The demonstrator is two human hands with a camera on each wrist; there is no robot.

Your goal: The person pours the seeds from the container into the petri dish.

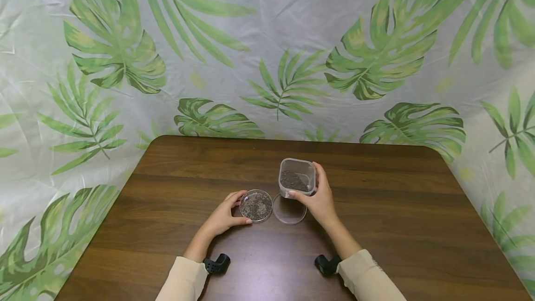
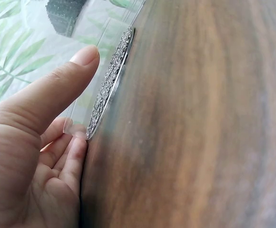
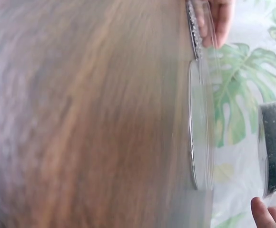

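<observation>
A round clear petri dish [image 1: 256,206] with a layer of grey-brown granules, like soil, lies on the table. Around its left side my left hand [image 1: 221,217] holds the rim, thumb at the near edge and fingers at the far one. My right hand [image 1: 323,201] grips a square clear plastic container [image 1: 297,175] from its right side, raised and tilted, with dark granules gathered toward its left. Beneath the container, a second clear round dish [image 1: 290,215] stands beside the first and shows no granules. In the right wrist view, only fingertips [image 3: 262,213] of the right hand show.
The brown wooden table [image 1: 376,222] runs back to a leaf-printed cloth [image 1: 284,36]. Both wrists carry black camera mounts, one on the left [image 1: 217,264] and one on the right [image 1: 327,265].
</observation>
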